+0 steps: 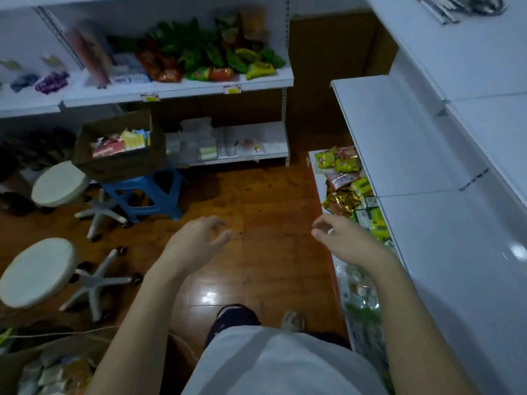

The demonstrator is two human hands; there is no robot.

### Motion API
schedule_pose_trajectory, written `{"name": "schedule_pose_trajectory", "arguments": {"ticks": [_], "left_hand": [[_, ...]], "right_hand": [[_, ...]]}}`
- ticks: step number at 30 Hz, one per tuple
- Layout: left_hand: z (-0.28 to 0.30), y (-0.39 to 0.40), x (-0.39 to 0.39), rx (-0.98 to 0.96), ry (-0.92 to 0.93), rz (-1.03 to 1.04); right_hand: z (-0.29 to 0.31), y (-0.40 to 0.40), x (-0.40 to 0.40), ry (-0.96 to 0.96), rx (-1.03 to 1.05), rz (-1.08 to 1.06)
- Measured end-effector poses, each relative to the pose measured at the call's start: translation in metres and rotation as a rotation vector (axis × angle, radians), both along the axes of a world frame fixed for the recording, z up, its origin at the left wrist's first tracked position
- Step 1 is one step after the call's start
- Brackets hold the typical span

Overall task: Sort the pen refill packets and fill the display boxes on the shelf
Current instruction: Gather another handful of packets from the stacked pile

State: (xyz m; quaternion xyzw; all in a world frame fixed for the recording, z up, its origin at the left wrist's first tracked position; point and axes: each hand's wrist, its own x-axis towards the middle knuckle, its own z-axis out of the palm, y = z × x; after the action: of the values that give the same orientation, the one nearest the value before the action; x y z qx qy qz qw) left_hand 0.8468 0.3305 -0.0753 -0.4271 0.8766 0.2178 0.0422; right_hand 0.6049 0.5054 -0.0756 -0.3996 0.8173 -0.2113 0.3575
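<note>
We count two hands: left hand, right hand. Two round white stools. One blue plastic stool. One open cardboard box on it. Two yellow price tags. Snack packets too many, too blurred to count.

A small shop, by all signs — white metal retail shelving with yellow price tags clipped to its front edge, heaped with bright snack packets. More packaged goods crammed on a low shelf to the right. An open cardboard stock box perched on a blue plastic stool — wooden floor below.
</note>
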Motion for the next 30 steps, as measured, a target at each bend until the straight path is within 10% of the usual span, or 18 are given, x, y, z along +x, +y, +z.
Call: {"name": "schedule_pose_trajectory", "arguments": {"ticks": [30], "left_hand": [[-0.025,-0.388,-0.426,0.194,-0.007,-0.361]], "right_hand": [[-0.018,-0.364,-0.345,-0.095,0.067,-0.159]]}}
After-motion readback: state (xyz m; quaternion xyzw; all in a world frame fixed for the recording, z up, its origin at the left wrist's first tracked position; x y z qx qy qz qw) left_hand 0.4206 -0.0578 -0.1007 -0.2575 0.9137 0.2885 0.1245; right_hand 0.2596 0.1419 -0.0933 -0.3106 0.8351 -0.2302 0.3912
